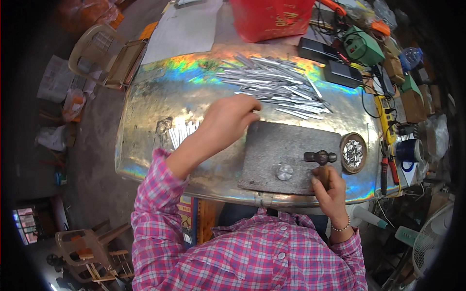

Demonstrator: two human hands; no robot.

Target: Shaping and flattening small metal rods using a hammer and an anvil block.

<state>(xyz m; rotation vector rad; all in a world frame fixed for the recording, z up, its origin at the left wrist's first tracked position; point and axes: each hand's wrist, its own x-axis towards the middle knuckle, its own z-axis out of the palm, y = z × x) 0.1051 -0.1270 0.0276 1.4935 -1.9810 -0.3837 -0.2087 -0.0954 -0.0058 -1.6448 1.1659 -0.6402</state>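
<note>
My left hand [232, 119] reaches over the table to the near edge of a pile of thin silvery metal strips [276, 82]. Its fingers are curled together; whatever they pinch, if anything, is hidden. In my right hand [332, 193] is the wooden handle of a ball-peen hammer [320, 156], its dark head over the right part of a grey slab [264, 150]. A round shiny metal piece [284, 171] rests on the slab, left of the hammer. Beside the slab's right edge stands a round bowl [345, 163] of small silvery bits.
More bright strips [180, 133] lie left, partly behind my left forearm. A red bag [272, 19] stands at the back. Black boxes [342, 73], a green device [363, 46], cables, a yellow power strip [389, 123] and a dark mug [409, 150] crowd the right side.
</note>
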